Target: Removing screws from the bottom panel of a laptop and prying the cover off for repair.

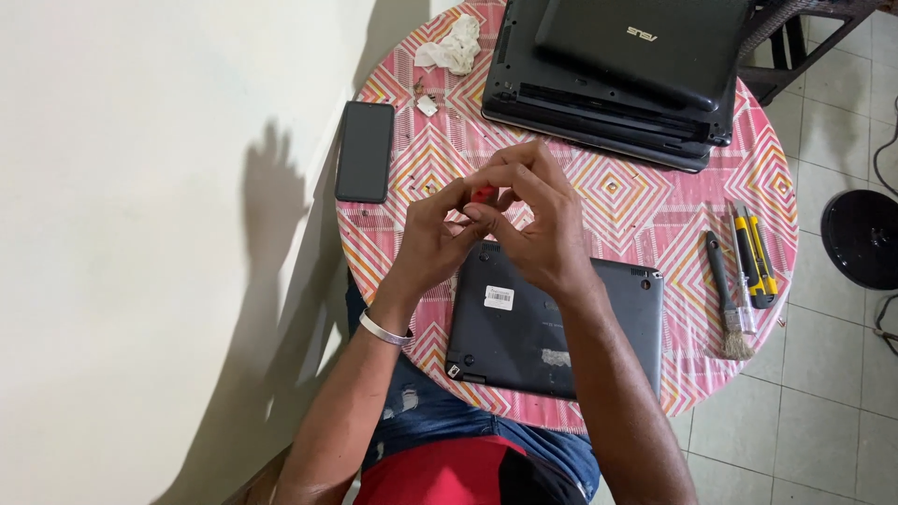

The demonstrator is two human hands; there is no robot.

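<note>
Setting: round table under a pink, orange and white diamond-patterned cloth (645, 210), set against a pale wall, tiled floor to the right.
Left hand (432, 234): raised over the table's middle, silver bangle at the wrist; fingers curled in narrow, the tips meeting the right hand around a small red object (484, 194).
Right hand (535, 217): just beside the left and touching it; fingers (513, 178) bent close together, pinching the same red piece from above.
Red object: only a sliver shows between the fingertips; too small to tell what it is, or which hand carries most of it.
Dark grey laptop lying underside-up (599, 332): flat on the cloth right beneath the hands, white sticker near its centre, near edge at the table's edge.
Stack of black laptops (608, 79): far side of the table, well apart from the hands.
Black phone (365, 150): face up at the left rim of the table.
Crumpled white tissue (454, 45): far left, near the stack.
Tools: yellow-and-black utility knife (756, 257) and a small black-handled brush (728, 299), side by side at the right edge.
Risk, by my judgement: the pinch is slight and shared, so the red piece could slip and drop onto the laptop or roll into the busy pattern. Tiny specks on the cloth near the phone may be loose bits; a forearm sweep could scatter them.
</note>
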